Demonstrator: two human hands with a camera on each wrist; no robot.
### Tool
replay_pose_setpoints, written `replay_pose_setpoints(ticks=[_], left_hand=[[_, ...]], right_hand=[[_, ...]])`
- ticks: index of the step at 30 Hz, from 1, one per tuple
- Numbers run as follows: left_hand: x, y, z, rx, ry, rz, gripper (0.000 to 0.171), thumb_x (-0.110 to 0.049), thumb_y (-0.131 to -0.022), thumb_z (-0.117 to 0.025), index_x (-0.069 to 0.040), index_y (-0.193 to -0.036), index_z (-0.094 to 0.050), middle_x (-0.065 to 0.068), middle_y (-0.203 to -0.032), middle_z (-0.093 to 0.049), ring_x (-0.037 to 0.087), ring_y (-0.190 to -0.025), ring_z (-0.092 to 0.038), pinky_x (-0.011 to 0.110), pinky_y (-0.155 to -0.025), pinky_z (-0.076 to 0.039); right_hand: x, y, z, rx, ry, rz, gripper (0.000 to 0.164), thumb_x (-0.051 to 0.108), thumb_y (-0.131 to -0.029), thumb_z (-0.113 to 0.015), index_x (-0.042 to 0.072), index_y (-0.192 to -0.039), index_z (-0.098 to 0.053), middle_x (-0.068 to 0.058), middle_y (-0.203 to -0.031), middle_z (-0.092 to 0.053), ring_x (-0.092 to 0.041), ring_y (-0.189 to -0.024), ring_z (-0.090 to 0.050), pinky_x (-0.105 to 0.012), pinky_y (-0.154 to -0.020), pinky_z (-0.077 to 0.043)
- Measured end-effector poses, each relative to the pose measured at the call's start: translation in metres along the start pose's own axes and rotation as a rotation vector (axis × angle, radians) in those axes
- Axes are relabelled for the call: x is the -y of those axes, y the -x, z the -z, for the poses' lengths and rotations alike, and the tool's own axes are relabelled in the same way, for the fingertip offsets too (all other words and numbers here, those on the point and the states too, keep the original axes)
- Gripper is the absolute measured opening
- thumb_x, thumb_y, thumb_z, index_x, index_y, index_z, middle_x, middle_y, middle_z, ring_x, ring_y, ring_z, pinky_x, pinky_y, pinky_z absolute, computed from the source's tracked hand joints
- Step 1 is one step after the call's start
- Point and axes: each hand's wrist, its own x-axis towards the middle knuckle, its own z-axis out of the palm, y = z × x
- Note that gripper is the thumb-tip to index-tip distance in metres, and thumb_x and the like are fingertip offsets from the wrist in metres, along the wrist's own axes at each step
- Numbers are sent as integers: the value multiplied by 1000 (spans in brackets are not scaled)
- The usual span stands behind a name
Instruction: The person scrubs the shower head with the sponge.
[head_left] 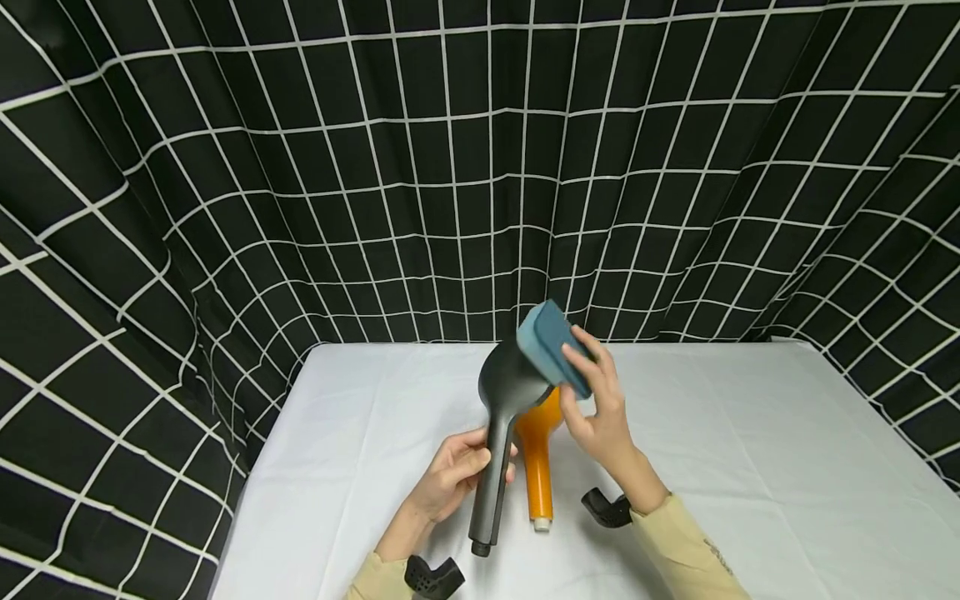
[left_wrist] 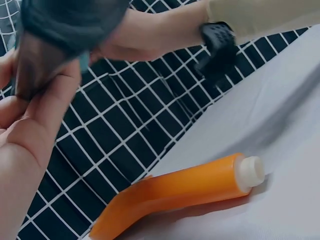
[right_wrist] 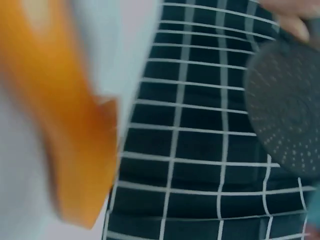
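Observation:
My left hand [head_left: 448,477] grips a dark grey shower head [head_left: 502,379] by its handle, holding it up and tilted above the table. Its round face, dotted with small nozzles [right_wrist: 290,110], shows in the right wrist view. Between thumb and fingers, my right hand [head_left: 606,417] holds a two-tone blue sponge [head_left: 551,346] at the right side of that head. Whether the sponge touches the face cannot be seen. Behind the grey handle, an orange shower head [head_left: 537,475] lies on the table, its upper part partly hidden; a whitish connector [left_wrist: 251,171] ends its handle.
A white cloth covers the table [head_left: 750,467]. Black curtains with a white grid [head_left: 480,183] stand behind it and on both sides. Each wrist wears a black mount, the left one [head_left: 435,577] and the right one [head_left: 606,508].

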Motion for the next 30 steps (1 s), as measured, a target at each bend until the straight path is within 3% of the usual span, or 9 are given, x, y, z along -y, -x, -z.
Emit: replay_pose_setpoints(ticks=[3, 6, 8, 11, 15, 20, 24, 27, 30], left_hand=[[0, 2, 1, 20, -33, 7, 31, 7, -95, -32, 11, -122, -48, 12, -109, -58, 18, -87, -64, 28, -79, -50], [1, 1, 1, 29, -72, -20, 31, 8, -96, -32, 16, -123, -44, 13, -110, -58, 21, -92, -64, 31, -83, -49], [1, -1, 1, 16, -97, -55, 31, 9, -95, -30, 17, -122, -43, 14, -111, -58, 23, -97, -63, 35, -88, -48], [0, -4, 2, -12, -122, -99, 31, 10, -95, -29, 17, -123, -43, 17, -112, -57, 26, -101, -62, 40, -90, -47], [-2, -4, 7, -55, -224, -115, 33, 10, -96, -32, 14, -126, -42, 16, -107, -57, 22, -92, -61, 36, -83, -51], [-2, 1, 12, -50, -363, -75, 43, 6, -95, -40, 10, -137, -34, 29, -107, -52, 18, -85, -58, 28, -79, -50], [1, 1, 7, -40, -419, -54, 48, 4, -95, -45, 10, -139, -28, 37, -109, -49, 15, -84, -58, 25, -79, -49], [4, -1, 3, -71, -451, -113, 45, 6, -94, -45, 12, -137, -32, 32, -99, -53, 18, -82, -57, 25, -76, -49], [4, -3, 2, -121, -460, -192, 44, 8, -93, -43, 10, -137, -34, 20, -94, -56, 22, -80, -57, 29, -74, -51]], right_hand=[[7, -11, 3, 6, -37, -278, 36, -12, -85, -45, -14, -122, -47, -34, -124, -45, -29, -111, -47, -19, -94, -35], [11, -13, 4, 11, -59, -404, 40, -14, -88, -45, -12, -127, -44, -28, -127, -46, -19, -111, -45, -18, -93, -34], [13, -9, 3, -12, -105, -393, 42, -16, -87, -44, -12, -128, -42, -28, -128, -44, -20, -112, -44, -21, -94, -35], [18, 4, 1, -50, -181, -384, 44, -18, -86, -43, -12, -129, -40, -16, -128, -46, -18, -111, -45, -20, -93, -37], [21, 20, 3, -53, -194, -438, 41, -16, -88, -42, -12, -128, -38, 0, -126, -45, -12, -108, -46, -16, -88, -39], [5, 18, 12, -42, -118, -531, 37, -9, -93, -39, -8, -130, -42, -15, -130, -46, -10, -110, -45, -19, -87, -37], [-11, 7, 19, -8, -144, -590, 35, 1, -97, -41, 1, -132, -46, -14, -134, -44, -13, -113, -45, -19, -87, -40], [-14, 7, 19, -15, -165, -604, 35, 4, -98, -42, 2, -132, -47, -13, -133, -45, -16, -111, -45, -18, -85, -41], [-10, 21, 16, -32, -168, -628, 34, 2, -97, -42, -2, -131, -45, -17, -129, -46, -15, -109, -46, -16, -84, -40]])
